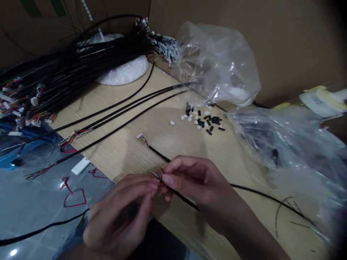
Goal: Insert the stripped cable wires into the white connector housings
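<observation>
My right hand [199,184] pinches a black cable [187,202] near its stripped end, above the table's front edge. Thin coloured wires [155,175] fan out of that end, and the fingertips of my left hand [119,209] are closed on them. Just beyond my hands, a cable end with a white plug connector [139,136] lies on the wood; its black sheath runs back under my right hand. Whether this is the same cable as the held one I cannot tell. My fingers partly hide the wire tips.
Several black cables [130,103] cross the wooden table [119,155]. Small black and white pieces [208,119] lie scattered near a clear plastic bag [217,61]. More plastic [292,155] covers the right side. A large cable bundle [81,65] rests on a white wrapped roll [124,72].
</observation>
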`<state>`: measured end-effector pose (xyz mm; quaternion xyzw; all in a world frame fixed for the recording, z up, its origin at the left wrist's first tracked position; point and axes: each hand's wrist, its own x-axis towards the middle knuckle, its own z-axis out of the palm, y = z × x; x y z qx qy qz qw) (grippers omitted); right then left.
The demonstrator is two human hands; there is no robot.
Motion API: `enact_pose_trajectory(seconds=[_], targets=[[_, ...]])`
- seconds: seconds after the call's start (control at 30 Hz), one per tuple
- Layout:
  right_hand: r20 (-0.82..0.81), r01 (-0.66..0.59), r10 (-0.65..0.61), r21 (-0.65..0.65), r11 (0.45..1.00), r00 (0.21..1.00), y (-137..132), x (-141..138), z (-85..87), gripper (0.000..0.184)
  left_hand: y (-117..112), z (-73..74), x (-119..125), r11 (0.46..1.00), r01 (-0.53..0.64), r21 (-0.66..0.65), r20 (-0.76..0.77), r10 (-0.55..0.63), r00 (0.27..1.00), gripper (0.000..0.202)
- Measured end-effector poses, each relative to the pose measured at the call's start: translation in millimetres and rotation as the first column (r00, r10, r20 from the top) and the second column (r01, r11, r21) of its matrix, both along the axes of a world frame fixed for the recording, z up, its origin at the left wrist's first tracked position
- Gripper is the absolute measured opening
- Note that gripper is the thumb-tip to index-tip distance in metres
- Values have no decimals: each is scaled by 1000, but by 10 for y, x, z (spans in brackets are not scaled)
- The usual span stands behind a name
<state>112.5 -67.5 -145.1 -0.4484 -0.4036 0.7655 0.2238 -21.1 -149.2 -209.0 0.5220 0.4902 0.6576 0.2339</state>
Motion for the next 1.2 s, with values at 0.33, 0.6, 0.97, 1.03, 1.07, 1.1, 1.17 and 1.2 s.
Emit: enact_pose_trajectory(seconds=[0.33,0.6,0.97,1.03,1.07,1.1,1.17,1.2], targets=[[-242,-82,12,-280,957,970,62,89,-88,14,72,114,-177,976,135,171,-238,-92,967,41],[-280,-103,28,-260,960,960,43,59,-121,12,102,160,-260,986,66,153,-270,-22,963,33],[-434,-341,240,-170,925,868,102,123,-125,8,123,271,-246,981,191,39,-48,-189,981,25],[-370,-287,230,-108,952,900,100,127,-57,6,136,304,-240,974,225,-2,11,-225,974,26],[-325,-252,221,-55,966,920,96,127,-16,6,139,319,-248,973,227,-39,37,-226,973,27],[-278,-215,209,8,977,938,89,125,29,6,142,335,-258,974,213,-77,71,-208,976,27],[-184,-139,164,138,981,969,66,121,123,5,152,380,-268,973,185,-142,141,-165,976,28],[-140,-100,128,198,975,982,50,119,172,5,160,412,-263,972,178,-153,174,-151,973,28]])
